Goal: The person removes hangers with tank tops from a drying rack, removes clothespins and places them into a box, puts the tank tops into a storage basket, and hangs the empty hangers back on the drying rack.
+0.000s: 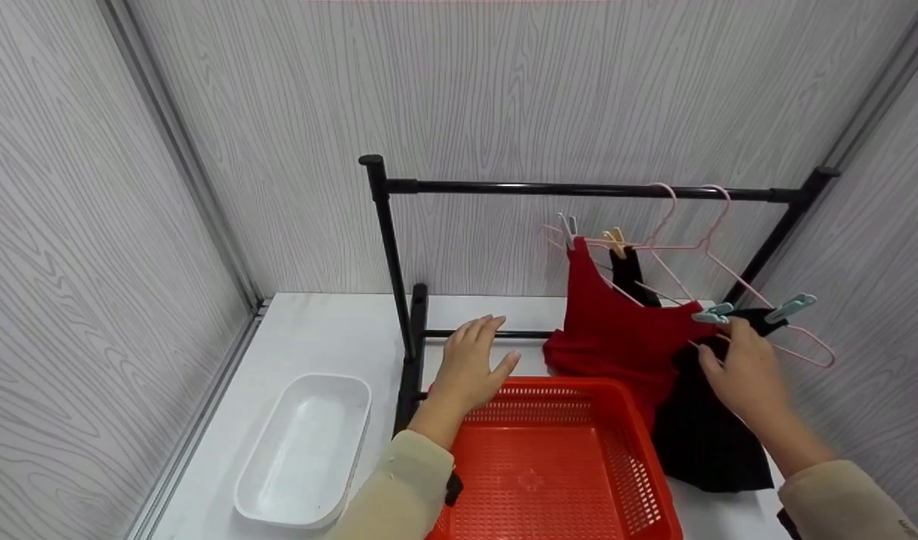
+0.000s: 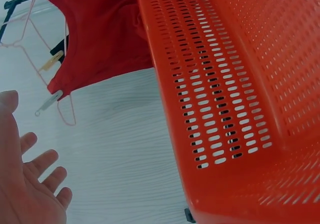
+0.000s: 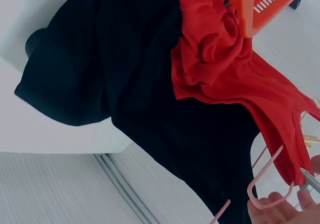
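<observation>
A red sleeveless garment (image 1: 616,330) hangs on a pink hanger (image 1: 718,217), pegged by a pale clothespin (image 1: 570,229) and a teal clothespin (image 1: 712,313). My right hand (image 1: 751,375) is at the garment's right strap, fingertips beside the teal clothespin, thumb spread apart below. In the right wrist view, its fingers (image 3: 280,209) lie by the hanger's curved end. Behind hangs a black garment (image 1: 714,427) with a yellow clothespin (image 1: 615,241) and another teal clothespin (image 1: 791,307). My left hand (image 1: 470,364), fingers extended and empty, hovers over the far left rim of the red basket (image 1: 534,480).
A black rack (image 1: 519,187) stands behind the basket, its left post (image 1: 391,255) rising near my left hand. A white tray (image 1: 305,450) sits on the white table (image 1: 279,337) at left. Wood-grain panels (image 1: 279,112) enclose the back and sides.
</observation>
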`<state>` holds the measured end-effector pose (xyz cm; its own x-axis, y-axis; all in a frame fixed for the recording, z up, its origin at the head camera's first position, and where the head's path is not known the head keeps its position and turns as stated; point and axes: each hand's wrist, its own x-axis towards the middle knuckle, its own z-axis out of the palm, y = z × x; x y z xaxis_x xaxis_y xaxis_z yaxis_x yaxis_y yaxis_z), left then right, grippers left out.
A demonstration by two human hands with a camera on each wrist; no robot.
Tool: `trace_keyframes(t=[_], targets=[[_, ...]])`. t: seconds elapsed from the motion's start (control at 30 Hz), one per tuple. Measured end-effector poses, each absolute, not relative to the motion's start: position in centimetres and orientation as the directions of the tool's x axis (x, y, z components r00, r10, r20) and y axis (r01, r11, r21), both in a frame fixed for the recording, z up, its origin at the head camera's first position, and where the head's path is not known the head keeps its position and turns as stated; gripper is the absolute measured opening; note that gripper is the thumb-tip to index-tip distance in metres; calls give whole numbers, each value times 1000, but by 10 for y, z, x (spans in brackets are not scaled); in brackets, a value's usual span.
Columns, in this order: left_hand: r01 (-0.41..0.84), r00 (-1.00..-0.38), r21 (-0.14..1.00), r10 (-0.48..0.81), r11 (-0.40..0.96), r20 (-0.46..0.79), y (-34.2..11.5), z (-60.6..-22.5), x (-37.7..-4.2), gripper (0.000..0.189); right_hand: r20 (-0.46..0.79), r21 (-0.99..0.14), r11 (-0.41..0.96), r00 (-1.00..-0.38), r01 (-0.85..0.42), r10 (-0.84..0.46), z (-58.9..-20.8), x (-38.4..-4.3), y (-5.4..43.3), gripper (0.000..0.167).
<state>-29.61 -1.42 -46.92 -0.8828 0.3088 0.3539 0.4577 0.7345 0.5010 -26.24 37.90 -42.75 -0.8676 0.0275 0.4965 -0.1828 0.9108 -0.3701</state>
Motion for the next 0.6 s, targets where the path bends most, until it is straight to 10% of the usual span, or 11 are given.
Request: trace_keyframes(t=[0.6], targets=[[352,-936,627,250,695,249,14,-494,-304,67,380,-472,874,-921,-114,85,-429,-277,376,34]])
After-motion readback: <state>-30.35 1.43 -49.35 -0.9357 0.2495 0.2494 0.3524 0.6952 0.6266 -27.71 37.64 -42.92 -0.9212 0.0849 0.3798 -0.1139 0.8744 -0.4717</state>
